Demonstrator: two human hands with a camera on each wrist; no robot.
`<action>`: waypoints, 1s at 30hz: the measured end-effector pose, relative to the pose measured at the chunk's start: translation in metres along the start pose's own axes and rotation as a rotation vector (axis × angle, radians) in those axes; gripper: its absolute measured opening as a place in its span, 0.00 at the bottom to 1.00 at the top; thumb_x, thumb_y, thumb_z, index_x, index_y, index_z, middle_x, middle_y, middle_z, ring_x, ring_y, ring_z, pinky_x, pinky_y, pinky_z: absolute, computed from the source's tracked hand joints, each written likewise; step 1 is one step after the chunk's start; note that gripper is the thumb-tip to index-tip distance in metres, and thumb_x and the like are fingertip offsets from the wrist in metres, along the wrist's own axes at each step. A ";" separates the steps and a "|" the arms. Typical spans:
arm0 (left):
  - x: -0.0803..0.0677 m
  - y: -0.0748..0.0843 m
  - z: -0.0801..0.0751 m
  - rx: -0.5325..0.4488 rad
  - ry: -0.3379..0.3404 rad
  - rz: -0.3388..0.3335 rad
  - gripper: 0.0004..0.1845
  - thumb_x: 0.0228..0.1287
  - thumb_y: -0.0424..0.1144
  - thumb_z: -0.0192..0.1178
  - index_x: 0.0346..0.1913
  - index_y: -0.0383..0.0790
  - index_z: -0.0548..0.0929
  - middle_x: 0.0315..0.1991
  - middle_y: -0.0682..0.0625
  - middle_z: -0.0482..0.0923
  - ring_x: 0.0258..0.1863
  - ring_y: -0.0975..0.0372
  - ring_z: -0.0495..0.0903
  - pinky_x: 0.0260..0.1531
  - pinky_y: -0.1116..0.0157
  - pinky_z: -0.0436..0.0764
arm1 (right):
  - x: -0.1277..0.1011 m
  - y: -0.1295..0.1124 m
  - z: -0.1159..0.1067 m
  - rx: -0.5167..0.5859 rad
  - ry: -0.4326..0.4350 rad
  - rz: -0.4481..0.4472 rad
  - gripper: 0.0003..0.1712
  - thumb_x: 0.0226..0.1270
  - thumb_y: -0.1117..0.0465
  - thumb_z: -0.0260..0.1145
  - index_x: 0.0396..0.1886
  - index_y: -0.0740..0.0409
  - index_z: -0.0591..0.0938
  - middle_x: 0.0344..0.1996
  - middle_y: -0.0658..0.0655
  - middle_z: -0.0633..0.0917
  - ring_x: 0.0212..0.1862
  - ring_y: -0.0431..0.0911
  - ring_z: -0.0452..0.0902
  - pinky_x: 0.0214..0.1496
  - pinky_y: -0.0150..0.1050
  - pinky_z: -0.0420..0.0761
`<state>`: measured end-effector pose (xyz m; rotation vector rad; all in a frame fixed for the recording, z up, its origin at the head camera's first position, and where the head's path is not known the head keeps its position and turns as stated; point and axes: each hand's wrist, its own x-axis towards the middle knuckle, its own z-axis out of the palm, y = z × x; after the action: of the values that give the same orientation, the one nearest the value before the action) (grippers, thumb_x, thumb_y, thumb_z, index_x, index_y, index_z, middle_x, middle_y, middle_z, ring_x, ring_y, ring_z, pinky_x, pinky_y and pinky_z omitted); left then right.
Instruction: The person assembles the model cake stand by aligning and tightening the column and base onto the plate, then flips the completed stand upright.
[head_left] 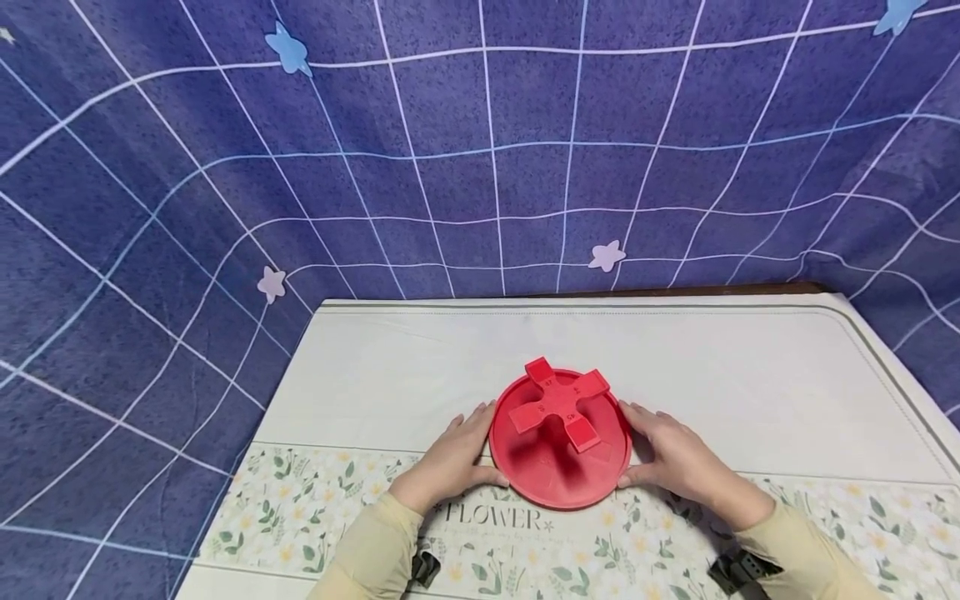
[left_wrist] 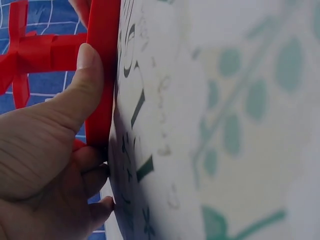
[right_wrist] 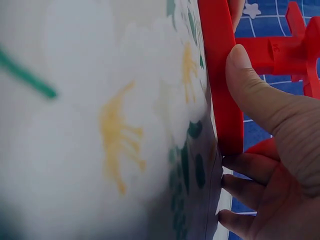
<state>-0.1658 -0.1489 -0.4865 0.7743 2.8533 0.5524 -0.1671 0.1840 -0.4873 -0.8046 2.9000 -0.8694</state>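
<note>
Head view: a red round disc (head_left: 558, 454) lies flat on a white tablecloth (head_left: 420, 375) with a flower-print band along its near edge. A red cross-shaped piece (head_left: 558, 402) stands raised on the disc's top. The left hand (head_left: 453, 461) grips the disc's left rim, fingers curved round the far side, thumb at the near edge. The right hand (head_left: 667, 457) grips the opposite rim the same way. The disc sits directly between the two hands, touching both. Pale sleeves cover both forearms. Beyond the hands, a blue checked curtain (head_left: 480, 150) with pale stars hangs behind the table.

Left wrist view: thumb (left_wrist: 82, 82) pressed against the disc's edge (left_wrist: 102, 75), the other fingers (left_wrist: 92, 172) curled below the thumb at the rim, next to the printed cloth (left_wrist: 225, 125). The cross piece (left_wrist: 30, 52) shows just past the thumb. Hand holds the disc.

Right wrist view: mirror of the above. Thumb (right_wrist: 250, 85) lies against the disc rim (right_wrist: 220, 75); fingers (right_wrist: 247, 172) curl under at the cloth (right_wrist: 100, 125). Cross piece (right_wrist: 292, 50) sits beyond the thumb. Hand holds the disc.
</note>
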 end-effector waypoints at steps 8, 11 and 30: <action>0.002 0.000 0.002 -0.012 0.018 0.007 0.58 0.38 0.66 0.60 0.68 0.36 0.48 0.66 0.45 0.52 0.66 0.56 0.49 0.62 0.55 0.51 | -0.002 -0.001 0.000 0.013 0.022 0.022 0.62 0.25 0.37 0.74 0.62 0.64 0.63 0.58 0.61 0.70 0.60 0.54 0.63 0.59 0.55 0.58; 0.001 -0.001 0.003 -0.046 0.025 0.004 0.58 0.37 0.66 0.60 0.68 0.38 0.47 0.67 0.47 0.51 0.66 0.58 0.49 0.62 0.56 0.50 | -0.003 -0.003 -0.001 0.036 0.032 0.037 0.62 0.24 0.38 0.74 0.63 0.62 0.63 0.58 0.59 0.70 0.58 0.53 0.65 0.58 0.55 0.58; -0.021 0.018 -0.040 -0.273 0.127 0.060 0.55 0.36 0.65 0.60 0.69 0.54 0.45 0.66 0.56 0.52 0.63 0.52 0.57 0.58 0.51 0.59 | -0.029 -0.034 -0.036 0.154 0.183 0.092 0.54 0.29 0.35 0.71 0.62 0.45 0.66 0.53 0.51 0.75 0.49 0.48 0.74 0.43 0.47 0.75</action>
<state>-0.1477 -0.1576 -0.4423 0.8031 2.7867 1.0075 -0.1311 0.1923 -0.4434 -0.6041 2.9452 -1.1974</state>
